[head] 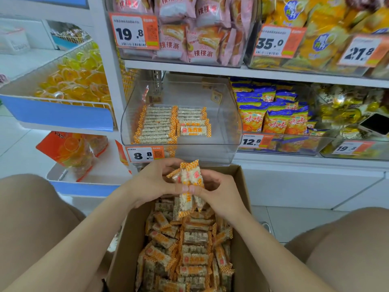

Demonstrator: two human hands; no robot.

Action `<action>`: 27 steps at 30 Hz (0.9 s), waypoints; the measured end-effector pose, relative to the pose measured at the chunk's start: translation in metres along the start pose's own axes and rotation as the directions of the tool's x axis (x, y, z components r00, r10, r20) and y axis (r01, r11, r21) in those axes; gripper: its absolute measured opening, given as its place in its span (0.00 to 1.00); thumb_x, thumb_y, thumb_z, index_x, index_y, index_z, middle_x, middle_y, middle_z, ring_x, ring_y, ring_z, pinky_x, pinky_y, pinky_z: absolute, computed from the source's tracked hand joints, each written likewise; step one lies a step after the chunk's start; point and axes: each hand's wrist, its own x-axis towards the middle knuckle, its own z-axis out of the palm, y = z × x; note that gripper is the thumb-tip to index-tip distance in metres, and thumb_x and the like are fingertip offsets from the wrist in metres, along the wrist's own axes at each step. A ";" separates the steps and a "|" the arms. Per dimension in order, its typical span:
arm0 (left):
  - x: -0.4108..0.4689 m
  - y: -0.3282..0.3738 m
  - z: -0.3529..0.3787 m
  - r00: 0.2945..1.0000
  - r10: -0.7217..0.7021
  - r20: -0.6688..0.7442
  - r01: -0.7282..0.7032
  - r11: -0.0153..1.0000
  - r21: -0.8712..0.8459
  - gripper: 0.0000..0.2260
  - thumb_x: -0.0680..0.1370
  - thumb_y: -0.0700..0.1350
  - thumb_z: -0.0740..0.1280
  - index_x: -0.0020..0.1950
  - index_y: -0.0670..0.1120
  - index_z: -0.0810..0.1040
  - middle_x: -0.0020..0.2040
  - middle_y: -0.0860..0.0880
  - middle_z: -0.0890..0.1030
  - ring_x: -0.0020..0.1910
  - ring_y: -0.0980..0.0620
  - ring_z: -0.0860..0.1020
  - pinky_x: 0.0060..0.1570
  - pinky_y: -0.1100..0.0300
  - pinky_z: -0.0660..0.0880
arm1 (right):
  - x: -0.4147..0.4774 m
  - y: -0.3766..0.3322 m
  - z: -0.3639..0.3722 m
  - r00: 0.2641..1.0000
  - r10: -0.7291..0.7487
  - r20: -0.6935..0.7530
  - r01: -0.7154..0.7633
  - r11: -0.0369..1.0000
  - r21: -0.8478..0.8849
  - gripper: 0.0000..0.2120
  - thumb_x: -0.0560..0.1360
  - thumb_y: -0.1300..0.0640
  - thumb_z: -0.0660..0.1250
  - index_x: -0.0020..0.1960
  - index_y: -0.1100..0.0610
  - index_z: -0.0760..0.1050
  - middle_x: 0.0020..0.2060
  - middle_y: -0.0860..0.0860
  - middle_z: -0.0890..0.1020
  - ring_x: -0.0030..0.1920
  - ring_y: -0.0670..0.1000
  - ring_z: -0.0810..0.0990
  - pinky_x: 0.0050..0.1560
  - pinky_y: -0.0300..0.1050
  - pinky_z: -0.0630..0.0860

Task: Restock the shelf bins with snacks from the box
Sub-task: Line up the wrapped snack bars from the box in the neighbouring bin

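Observation:
A cardboard box (130, 239) stands open between my knees, filled with several orange-and-white wrapped rice snack bars (193, 247). Above its far end my left hand (153, 182) and my right hand (221, 192) together grip a small upright bundle of these bars (190, 182), thumbs meeting at the front. Just beyond, on the shelf, a clear plastic bin (229, 123) with an 8.8 price tag (145, 154) holds neat rows of the same bars (160, 125) along its left half; its right half shows bare floor.
Neighbouring bins hold blue-and-orange snack bags (275, 114), gold-wrapped sweets (345, 110), pink pastry packs (189, 32) and yellow bags (315, 28). A wire basket of yellow jelly cups (77, 79) juts out at left. White floor tiles lie to the right of the box.

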 end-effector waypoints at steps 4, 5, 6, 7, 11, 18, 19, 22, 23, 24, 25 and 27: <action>-0.006 0.018 0.000 0.987 0.117 -0.106 -0.104 0.987 0.126 0.23 0.72 0.47 0.82 0.63 0.58 0.77 0.55 0.60 0.84 0.57 0.68 0.79 0.55 0.68 0.75 | -0.007 -0.019 0.005 0.995 -0.099 -0.025 0.098 0.995 -0.015 0.16 0.78 0.50 0.76 0.65 0.44 0.82 0.57 0.36 0.86 0.62 0.40 0.83 0.63 0.43 0.79; -0.008 0.021 0.001 0.981 0.137 -0.135 -0.122 0.986 0.118 0.23 0.72 0.47 0.83 0.62 0.58 0.77 0.54 0.60 0.84 0.56 0.65 0.81 0.54 0.69 0.76 | -0.009 -0.027 0.007 0.991 -0.132 -0.031 0.131 0.991 -0.030 0.17 0.79 0.50 0.74 0.66 0.40 0.79 0.58 0.31 0.84 0.63 0.36 0.81 0.63 0.36 0.77; -0.011 0.027 0.002 0.974 0.154 -0.164 -0.139 0.986 0.097 0.24 0.71 0.48 0.83 0.62 0.58 0.78 0.54 0.60 0.85 0.54 0.63 0.82 0.53 0.69 0.77 | -0.011 -0.033 0.009 0.985 -0.167 -0.040 0.165 0.985 -0.050 0.18 0.80 0.50 0.72 0.67 0.37 0.76 0.58 0.26 0.81 0.64 0.33 0.79 0.63 0.30 0.74; -0.013 0.033 0.001 0.968 0.167 -0.187 -0.156 0.985 0.074 0.24 0.71 0.47 0.83 0.63 0.57 0.78 0.54 0.61 0.85 0.53 0.61 0.83 0.52 0.69 0.78 | -0.011 -0.038 0.010 0.980 -0.196 -0.048 0.193 0.980 -0.058 0.18 0.81 0.50 0.70 0.68 0.36 0.73 0.59 0.24 0.79 0.65 0.32 0.77 0.63 0.28 0.72; -0.017 0.055 -0.010 0.972 0.210 -0.108 -0.212 0.977 -0.010 0.28 0.72 0.41 0.82 0.68 0.59 0.78 0.59 0.54 0.84 0.57 0.56 0.84 0.58 0.58 0.81 | -0.002 -0.052 0.003 0.971 -0.228 -0.066 0.223 0.972 -0.075 0.24 0.81 0.46 0.69 0.76 0.47 0.73 0.64 0.36 0.82 0.66 0.36 0.78 0.67 0.37 0.76; 0.005 0.087 -0.028 0.944 0.274 -0.183 -0.268 0.962 0.053 0.16 0.75 0.54 0.78 0.62 0.58 0.82 0.58 0.54 0.85 0.59 0.51 0.82 0.63 0.40 0.79 | 0.040 -0.077 -0.018 0.932 -0.361 0.040 0.343 0.839 -0.421 0.29 0.78 0.40 0.73 0.75 0.50 0.74 0.67 0.39 0.77 0.67 0.37 0.74 0.67 0.39 0.72; 0.010 0.091 -0.031 0.934 0.300 -0.192 -0.295 0.954 0.054 0.15 0.76 0.50 0.78 0.61 0.56 0.82 0.56 0.53 0.85 0.57 0.51 0.83 0.62 0.40 0.79 | 0.048 -0.082 -0.022 0.932 -0.350 0.094 0.352 0.813 -0.464 0.30 0.80 0.38 0.69 0.77 0.50 0.70 0.68 0.40 0.75 0.68 0.38 0.73 0.68 0.41 0.71; 0.027 0.100 -0.042 0.911 0.355 -0.209 -0.349 0.935 0.066 0.13 0.78 0.44 0.76 0.61 0.52 0.81 0.55 0.52 0.86 0.54 0.50 0.84 0.60 0.44 0.81 | 0.075 -0.096 -0.037 0.923 -0.286 0.256 0.382 0.738 -0.556 0.30 0.84 0.36 0.60 0.81 0.48 0.59 0.69 0.43 0.76 0.65 0.44 0.76 0.68 0.55 0.72; 0.034 0.101 -0.045 0.905 0.367 -0.215 -0.362 0.930 0.064 0.12 0.79 0.43 0.75 0.61 0.51 0.81 0.54 0.51 0.86 0.53 0.49 0.84 0.59 0.45 0.81 | 0.085 -0.101 -0.041 0.917 -0.267 0.295 0.393 0.722 -0.569 0.30 0.84 0.37 0.61 0.81 0.47 0.59 0.66 0.42 0.78 0.62 0.45 0.78 0.67 0.58 0.73; 0.040 0.100 -0.049 0.901 0.374 -0.221 -0.372 0.927 0.055 0.12 0.79 0.42 0.75 0.61 0.50 0.81 0.53 0.51 0.85 0.52 0.48 0.84 0.58 0.46 0.81 | 0.095 -0.106 -0.045 0.914 -0.248 0.320 0.396 0.712 -0.580 0.29 0.83 0.39 0.63 0.80 0.46 0.60 0.62 0.41 0.80 0.59 0.44 0.79 0.65 0.59 0.74; 0.047 0.098 -0.052 0.899 0.376 -0.224 -0.377 0.926 0.039 0.11 0.80 0.42 0.74 0.61 0.50 0.81 0.53 0.50 0.85 0.52 0.47 0.84 0.57 0.46 0.81 | 0.106 -0.110 -0.048 0.916 -0.224 0.333 0.387 0.712 -0.586 0.31 0.81 0.41 0.66 0.80 0.47 0.61 0.60 0.41 0.81 0.58 0.44 0.80 0.65 0.59 0.75; 0.061 0.092 -0.059 0.905 0.371 -0.209 -0.380 0.925 -0.003 0.11 0.80 0.43 0.73 0.62 0.50 0.80 0.54 0.49 0.85 0.54 0.45 0.84 0.59 0.44 0.81 | 0.129 -0.114 -0.054 0.926 -0.157 0.343 0.332 0.770 -0.544 0.35 0.79 0.44 0.72 0.81 0.50 0.63 0.65 0.44 0.81 0.62 0.45 0.80 0.67 0.52 0.76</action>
